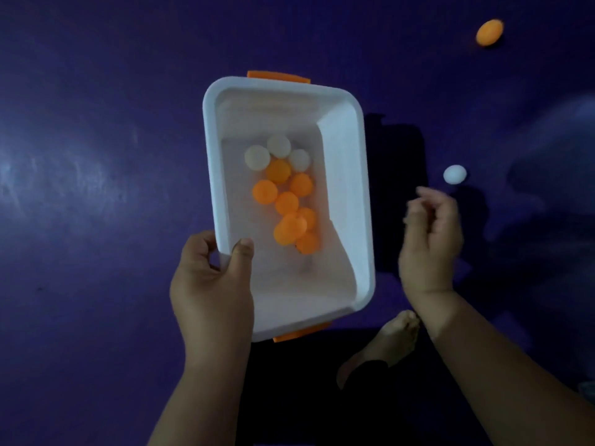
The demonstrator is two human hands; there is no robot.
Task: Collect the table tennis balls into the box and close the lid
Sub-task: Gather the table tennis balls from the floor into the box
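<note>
Floor [96,156]: dark purple surface under everything; a bare foot [386,342] rests on it near the box's near corner.
Box [351,175]: white, open-topped, with orange handles [278,76] at both short ends. Its long axis runs away from the person. No lid is in view.
Left hand [209,284]: grips the box's near left corner, thumb inside the rim and fingers outside.
Right hand [431,239]: blurred, beside the box's right wall, fingers loosely bent with nothing seen in them.
Balls in the box [286,202]: three white at the far end of the cluster, about seven orange nearer, touching in a loose pile.
White ball [455,174]: on the floor just beyond the right hand's fingertips, slightly to the right. This hand is by far the nearer, so it is probably next.
Orange ball [489,32]: on the floor, well apart, far right.
</note>
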